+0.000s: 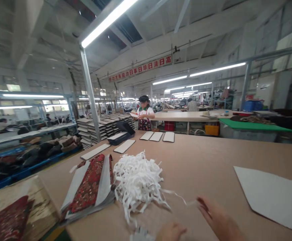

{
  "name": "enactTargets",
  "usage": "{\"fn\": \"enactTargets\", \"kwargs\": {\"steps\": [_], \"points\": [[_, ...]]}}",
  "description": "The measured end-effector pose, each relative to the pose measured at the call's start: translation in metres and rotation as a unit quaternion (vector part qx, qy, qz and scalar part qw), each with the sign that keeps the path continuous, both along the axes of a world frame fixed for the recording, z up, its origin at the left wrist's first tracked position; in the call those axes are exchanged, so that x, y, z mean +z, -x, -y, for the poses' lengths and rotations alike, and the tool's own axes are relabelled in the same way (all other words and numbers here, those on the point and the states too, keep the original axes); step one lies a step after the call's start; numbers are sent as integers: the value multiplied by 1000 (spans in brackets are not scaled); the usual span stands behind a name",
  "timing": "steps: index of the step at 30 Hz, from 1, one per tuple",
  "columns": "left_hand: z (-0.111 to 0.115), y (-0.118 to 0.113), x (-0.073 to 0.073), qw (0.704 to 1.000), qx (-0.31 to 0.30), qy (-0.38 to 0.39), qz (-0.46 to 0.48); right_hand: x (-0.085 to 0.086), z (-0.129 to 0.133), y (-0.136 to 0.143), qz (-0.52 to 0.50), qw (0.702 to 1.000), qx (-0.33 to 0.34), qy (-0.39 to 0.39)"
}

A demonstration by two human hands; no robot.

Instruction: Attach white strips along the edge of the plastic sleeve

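A heap of loose white fabric strips [138, 180] lies in the middle of the brown table. One thin strip [174, 193] trails out of it to the right, up to the fingertips of my right hand [214, 214], which look pinched on its end. My left hand [171, 231] is low at the bottom edge, blurred and partly cut off, its fingers curled; what they hold is hidden. Beside it on the left is a small grey-white piece [142, 234]. Left of the heap lies a stack of red patterned and grey fabric pieces [88, 187].
A large white panel [273, 197] lies at the right of the table [196, 157]. Several small white panels [156, 136] and a dark open case [122, 134] are at the far edge. A person [144, 113] stands beyond. More red fabric [7, 217] is at lower left.
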State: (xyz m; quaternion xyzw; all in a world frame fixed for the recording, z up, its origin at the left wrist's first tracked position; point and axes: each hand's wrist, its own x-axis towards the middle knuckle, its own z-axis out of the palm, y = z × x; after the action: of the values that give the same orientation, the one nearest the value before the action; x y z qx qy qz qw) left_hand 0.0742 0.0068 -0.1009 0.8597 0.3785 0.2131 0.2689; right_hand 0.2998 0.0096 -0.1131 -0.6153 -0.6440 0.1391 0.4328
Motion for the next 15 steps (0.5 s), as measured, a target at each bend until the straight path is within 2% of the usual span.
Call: {"fn": "enactTargets", "kwargs": {"steps": [2, 4, 5, 7, 9, 11, 15], "points": [[13, -20, 9, 996, -8, 48, 73, 36, 25, 36, -63, 996, 64, 16], [29, -33, 21, 958, 7, 151, 243, 61, 46, 65, -146, 980, 120, 57], [37, -35, 27, 932, 11, 205, 300, 69, 54, 74, -193, 968, 139, 78], [48, -29, 37, 899, -2, 297, 322, 75, 64, 76, -287, 944, 131, 98], [53, -11, 39, 890, -5, 359, 280, 70, 67, 60, -363, 926, 71, 81], [53, 14, 34, 887, 19, 395, 239, 55, 66, 36, -419, 906, 0, 56], [42, 67, 9, 890, 111, 399, 189, 10, 69, -8, -516, 848, -94, 71]]}}
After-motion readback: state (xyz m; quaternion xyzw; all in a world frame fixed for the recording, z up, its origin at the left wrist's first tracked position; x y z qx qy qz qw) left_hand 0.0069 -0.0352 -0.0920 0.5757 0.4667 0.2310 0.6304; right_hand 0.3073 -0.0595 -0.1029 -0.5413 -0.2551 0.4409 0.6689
